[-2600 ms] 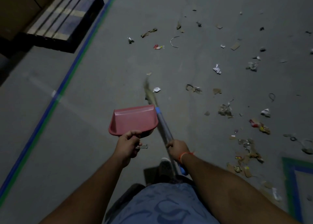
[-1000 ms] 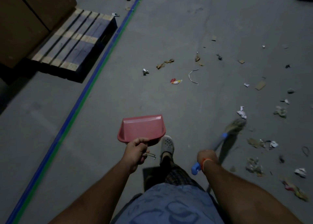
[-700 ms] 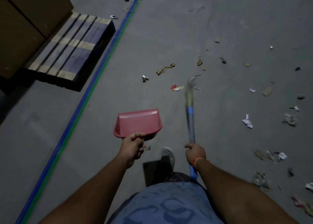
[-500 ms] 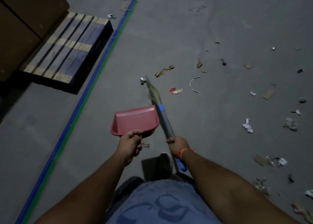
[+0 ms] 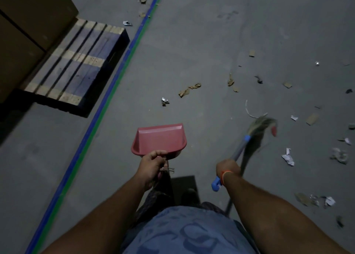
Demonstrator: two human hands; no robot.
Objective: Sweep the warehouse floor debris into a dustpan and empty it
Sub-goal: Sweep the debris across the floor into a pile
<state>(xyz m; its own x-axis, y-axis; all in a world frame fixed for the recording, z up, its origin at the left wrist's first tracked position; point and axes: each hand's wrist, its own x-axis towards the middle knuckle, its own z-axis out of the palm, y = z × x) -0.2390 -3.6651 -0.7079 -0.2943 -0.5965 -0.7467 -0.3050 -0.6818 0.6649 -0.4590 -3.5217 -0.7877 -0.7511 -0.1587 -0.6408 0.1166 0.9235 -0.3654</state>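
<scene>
Head view, dim light. The left hand [image 5: 152, 162] grips the handle of a red plastic dustpan [image 5: 159, 139] at lower centre, the pan held above the grey concrete floor [image 5: 192, 42] with its open mouth toward the top of the frame. The right hand [image 5: 227, 167] is closed around the blue-capped metal handle of a straw broom [image 5: 257, 131]; the blurred bristle head lies right of centre, beside a curved white strip [image 5: 248, 109]. Scattered paper and cardboard debris [image 5: 189, 89] spreads from the centre to the right edge, where several scraps are cut off.

A blue-and-green floor stripe [image 5: 107, 100] runs diagonally from top centre to the lower left corner. Left of it, a blue-and-tan wooden pallet [image 5: 76, 67] sits under brown cardboard boxes [image 5: 25, 23], which are cut off by the upper left corner. Between stripe and debris the floor is bare concrete.

A small red object near the bristles is too blurred to identify. The person's feet are largely hidden in shadow below the dustpan.
</scene>
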